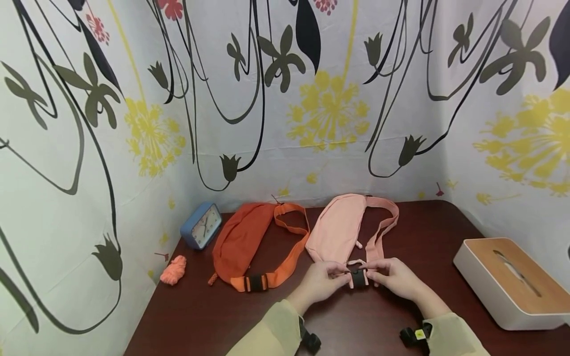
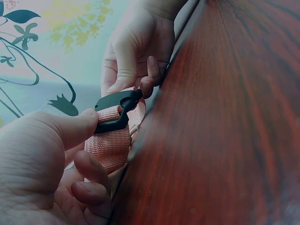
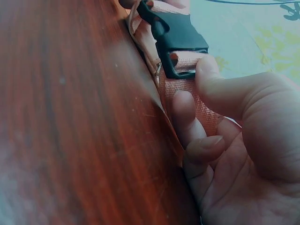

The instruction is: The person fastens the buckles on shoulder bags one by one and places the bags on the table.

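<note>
A pink waist bag [image 1: 336, 230] lies on the dark table, its strap looping to the right. Both hands are at its black side-release buckle [image 1: 357, 278], whose two halves look joined. My left hand [image 1: 321, 283] pinches the buckle's left end and pink webbing [image 2: 107, 149] between thumb and fingers. At the opposite end, my right hand [image 1: 395, 278] pinches the strap by the buckle frame, its thumb on the edge in the right wrist view. The buckle [image 3: 183, 35] is held just above the tabletop. Left of the pink bag rests an orange waist bag [image 1: 242, 235] with its buckle fastened.
A blue alarm clock [image 1: 202, 225] stands at the back left, with a coral yarn bundle [image 1: 173, 270] in front of it. On the right is a white tissue box [image 1: 512, 287] with a wooden lid. Patterned cloth [image 1: 276, 123] surrounds the table [image 1: 213, 321].
</note>
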A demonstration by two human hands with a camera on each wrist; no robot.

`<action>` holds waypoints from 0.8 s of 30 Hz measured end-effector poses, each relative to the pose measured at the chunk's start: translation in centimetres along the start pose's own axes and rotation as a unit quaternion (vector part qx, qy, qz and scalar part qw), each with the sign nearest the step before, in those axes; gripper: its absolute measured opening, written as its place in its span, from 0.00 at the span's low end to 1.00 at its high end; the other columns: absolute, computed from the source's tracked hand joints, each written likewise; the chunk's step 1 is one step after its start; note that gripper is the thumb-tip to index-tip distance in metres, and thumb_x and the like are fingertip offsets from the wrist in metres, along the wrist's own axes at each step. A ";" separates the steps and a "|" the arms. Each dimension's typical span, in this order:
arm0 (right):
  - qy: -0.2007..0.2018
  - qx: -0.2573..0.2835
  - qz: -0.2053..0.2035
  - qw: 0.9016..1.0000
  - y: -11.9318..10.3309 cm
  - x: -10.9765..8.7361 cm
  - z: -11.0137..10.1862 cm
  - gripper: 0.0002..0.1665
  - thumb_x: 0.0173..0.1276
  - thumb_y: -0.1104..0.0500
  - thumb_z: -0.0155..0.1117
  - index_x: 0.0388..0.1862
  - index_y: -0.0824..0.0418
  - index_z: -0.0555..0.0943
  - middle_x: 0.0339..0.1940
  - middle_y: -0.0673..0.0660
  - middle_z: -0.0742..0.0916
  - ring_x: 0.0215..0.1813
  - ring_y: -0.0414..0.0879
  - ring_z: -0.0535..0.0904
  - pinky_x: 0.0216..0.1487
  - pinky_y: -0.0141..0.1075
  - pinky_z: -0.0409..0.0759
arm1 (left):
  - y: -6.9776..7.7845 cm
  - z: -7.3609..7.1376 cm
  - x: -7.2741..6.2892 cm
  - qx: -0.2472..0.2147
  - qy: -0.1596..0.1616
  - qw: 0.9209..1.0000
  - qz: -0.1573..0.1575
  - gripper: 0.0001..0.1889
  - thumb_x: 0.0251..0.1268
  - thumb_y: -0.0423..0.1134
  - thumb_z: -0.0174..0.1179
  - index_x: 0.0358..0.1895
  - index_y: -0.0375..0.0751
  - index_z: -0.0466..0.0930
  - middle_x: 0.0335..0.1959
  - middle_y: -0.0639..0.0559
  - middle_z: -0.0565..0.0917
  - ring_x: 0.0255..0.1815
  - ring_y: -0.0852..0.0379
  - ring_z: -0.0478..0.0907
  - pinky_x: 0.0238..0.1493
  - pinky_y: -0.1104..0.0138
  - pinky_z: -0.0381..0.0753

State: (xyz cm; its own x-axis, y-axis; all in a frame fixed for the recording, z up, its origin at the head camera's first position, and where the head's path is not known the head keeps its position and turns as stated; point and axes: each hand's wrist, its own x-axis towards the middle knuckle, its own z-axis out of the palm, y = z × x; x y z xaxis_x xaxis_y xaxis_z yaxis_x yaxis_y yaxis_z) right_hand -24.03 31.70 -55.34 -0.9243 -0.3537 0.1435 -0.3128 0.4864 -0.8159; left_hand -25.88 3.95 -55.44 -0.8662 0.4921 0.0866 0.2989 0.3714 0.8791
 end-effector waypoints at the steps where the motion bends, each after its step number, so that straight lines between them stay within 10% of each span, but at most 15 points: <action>1: 0.000 0.000 0.000 1.000 0.0 0.0 0.0 0.15 0.79 0.62 0.71 0.59 0.67 0.90 0.25 0.48 0.89 0.28 0.36 0.83 0.30 0.32 0.78 | 0.0 0.0 0.0 0.001 0.000 1.000 -0.001 0.12 0.74 0.51 0.73 0.52 0.50 0.95 0.41 0.60 0.95 0.39 0.75 0.83 0.47 0.74 0.82; 24: -0.008 0.005 0.010 1.000 -0.2 0.0 0.0 0.14 0.80 0.61 0.71 0.58 0.66 0.90 0.27 0.49 0.89 0.29 0.36 0.83 0.31 0.32 0.80 | 0.1 0.0 -0.1 0.004 -0.001 1.000 -0.003 0.12 0.74 0.51 0.73 0.51 0.50 0.95 0.42 0.61 0.95 0.40 0.76 0.84 0.48 0.74 0.82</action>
State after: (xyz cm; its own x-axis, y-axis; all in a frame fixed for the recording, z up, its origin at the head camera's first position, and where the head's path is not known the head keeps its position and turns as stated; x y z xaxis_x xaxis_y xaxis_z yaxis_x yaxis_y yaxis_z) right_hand -23.94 31.57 -55.21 -0.9265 -0.3568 0.1192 -0.2929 0.4853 -0.8239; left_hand -25.79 3.98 -55.41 -0.8673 0.4913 0.0795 0.2960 0.3807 0.8760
